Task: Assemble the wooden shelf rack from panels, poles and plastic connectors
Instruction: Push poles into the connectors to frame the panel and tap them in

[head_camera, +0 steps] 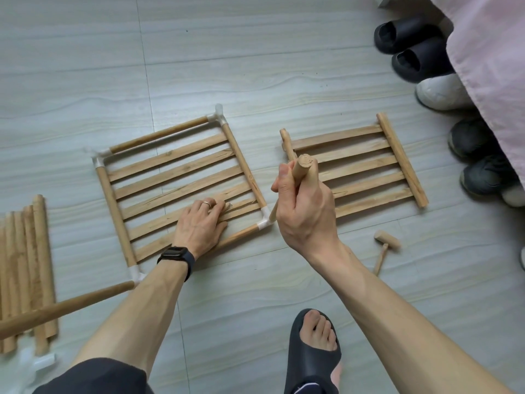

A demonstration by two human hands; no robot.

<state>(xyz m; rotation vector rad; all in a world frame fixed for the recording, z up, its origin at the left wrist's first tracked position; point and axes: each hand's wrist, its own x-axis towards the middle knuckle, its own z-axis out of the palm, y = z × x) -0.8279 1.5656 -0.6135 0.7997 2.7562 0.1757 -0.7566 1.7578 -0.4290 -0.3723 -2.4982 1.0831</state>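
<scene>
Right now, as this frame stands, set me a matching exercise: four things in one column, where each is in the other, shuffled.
Things:
1. left hand
2. right hand
3. mallet
4. pile of poles

Places:
A. on the floor, just right of the right forearm
B. gripping a pole
C. resting on the framed panel
D. on the floor at the far left

Pairs: 1-C, 2-B, 3-A, 4-D
</scene>
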